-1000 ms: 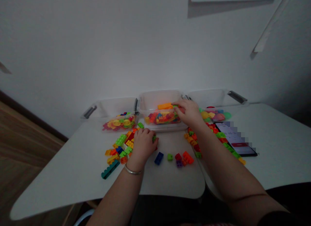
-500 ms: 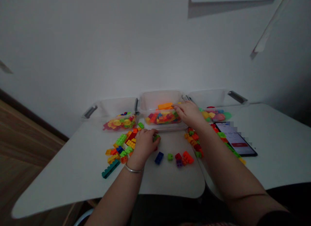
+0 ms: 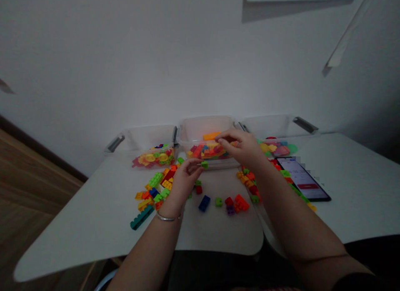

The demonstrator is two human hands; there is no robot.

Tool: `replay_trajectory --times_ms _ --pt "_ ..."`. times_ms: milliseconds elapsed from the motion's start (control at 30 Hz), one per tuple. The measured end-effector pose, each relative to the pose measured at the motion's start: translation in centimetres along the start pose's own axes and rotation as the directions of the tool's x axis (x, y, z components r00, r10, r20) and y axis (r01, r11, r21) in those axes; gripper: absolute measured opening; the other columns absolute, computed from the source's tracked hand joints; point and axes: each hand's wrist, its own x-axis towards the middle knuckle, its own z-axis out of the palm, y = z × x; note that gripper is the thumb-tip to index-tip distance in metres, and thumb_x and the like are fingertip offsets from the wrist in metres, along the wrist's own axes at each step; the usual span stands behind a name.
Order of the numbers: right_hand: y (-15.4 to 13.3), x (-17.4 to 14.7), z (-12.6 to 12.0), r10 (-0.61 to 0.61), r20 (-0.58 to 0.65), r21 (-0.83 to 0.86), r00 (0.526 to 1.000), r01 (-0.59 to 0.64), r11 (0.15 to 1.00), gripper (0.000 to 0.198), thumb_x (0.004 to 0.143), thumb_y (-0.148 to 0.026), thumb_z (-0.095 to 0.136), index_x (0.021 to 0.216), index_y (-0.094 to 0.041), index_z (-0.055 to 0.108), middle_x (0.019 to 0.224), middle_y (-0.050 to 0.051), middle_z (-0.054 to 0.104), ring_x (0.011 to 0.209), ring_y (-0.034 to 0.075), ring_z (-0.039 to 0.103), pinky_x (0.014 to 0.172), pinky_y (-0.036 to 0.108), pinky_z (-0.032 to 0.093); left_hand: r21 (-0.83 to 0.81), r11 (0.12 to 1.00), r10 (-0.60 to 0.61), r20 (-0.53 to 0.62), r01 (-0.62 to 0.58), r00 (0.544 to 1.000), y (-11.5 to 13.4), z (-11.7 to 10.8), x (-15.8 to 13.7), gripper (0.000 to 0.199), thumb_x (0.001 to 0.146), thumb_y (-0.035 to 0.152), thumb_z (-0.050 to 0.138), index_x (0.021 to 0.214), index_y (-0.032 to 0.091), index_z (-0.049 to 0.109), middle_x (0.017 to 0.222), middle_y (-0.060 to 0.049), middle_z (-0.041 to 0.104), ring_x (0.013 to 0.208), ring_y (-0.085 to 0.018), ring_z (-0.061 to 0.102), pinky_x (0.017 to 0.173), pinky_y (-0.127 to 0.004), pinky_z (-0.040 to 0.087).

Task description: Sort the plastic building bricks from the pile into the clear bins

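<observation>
My left hand [image 3: 186, 177], with a bracelet at the wrist, pinches a small green toy brick [image 3: 204, 164] between thumb and fingertips just in front of the middle clear box [image 3: 208, 164]. Over the right part of that box's front rim, my right hand [image 3: 240, 146] has its fingers curved and a gap between thumb and index finger, with nothing visible in them. Behind its fingertips an orange block [image 3: 211, 136] rests on the bricks in the box. Beneath the left hand lie a red brick [image 3: 199, 190] and a blue brick [image 3: 204, 203].
Loose bricks spread left of my left hand, including a long teal brick [image 3: 142, 217]. Clear boxes of toy pieces stand at left [image 3: 146, 136] and right [image 3: 268, 126]. A phone [image 3: 304, 180] lies beside bricks on the right. The wall rises behind.
My left hand has lifted from the table with the green brick, uncovering a red brick below. My right hand has moved slightly left, its fingers changing from flatter to curved.
</observation>
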Motion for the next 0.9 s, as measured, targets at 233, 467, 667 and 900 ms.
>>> replay_trajectory --times_ms 233,467,667,900 --pt "0.2 -0.7 3.6 0.094 0.315 0.022 0.945 -0.106 0.994 0.010 0.081 -0.021 0.067 0.090 -0.018 0.071 0.084 0.004 0.073 0.075 0.015 0.066 0.068 0.026 0.049 -0.143 0.990 0.011 -0.027 -0.014 1.000 0.8 0.3 0.0 0.033 0.063 0.027 0.078 0.089 0.018 0.060 0.085 -0.003 0.071 0.084 -0.016 0.069 0.079 -0.029 0.054" --pt "1.5 -1.5 5.5 0.206 0.386 0.241 0.899 -0.313 0.919 0.012 0.077 -0.017 0.069 0.088 -0.020 0.069 0.084 0.001 0.073 0.077 0.014 0.068 0.072 0.027 0.053 -0.146 0.989 -0.004 -0.054 -0.004 0.999 0.7 0.2 0.0 0.035 0.063 0.028 0.080 0.089 0.017 0.060 0.082 -0.003 0.072 0.082 -0.017 0.070 0.075 -0.029 0.055" --pt "3.0 -1.6 6.9 0.229 0.431 0.436 0.873 -0.424 0.794 0.011 0.073 -0.025 0.073 0.082 -0.019 0.068 0.082 0.002 0.072 0.079 0.017 0.069 0.076 0.031 0.055 -0.116 0.993 -0.015 -0.056 0.008 0.998 0.6 0.1 -0.1 0.035 0.066 0.031 0.079 0.093 0.018 0.061 0.082 -0.004 0.073 0.079 -0.018 0.070 0.069 -0.027 0.053" --pt "1.8 -0.3 4.1 0.170 0.296 0.234 0.940 -0.244 0.941 0.011 0.077 -0.024 0.068 0.085 -0.019 0.072 0.085 0.004 0.073 0.074 0.016 0.067 0.070 0.029 0.053 0.143 0.978 0.163 -0.061 -0.153 0.985 0.3 -0.2 -0.2 0.024 0.078 0.033 0.068 0.097 0.019 0.061 0.089 -0.005 0.070 0.082 -0.018 0.067 0.072 -0.030 0.054"
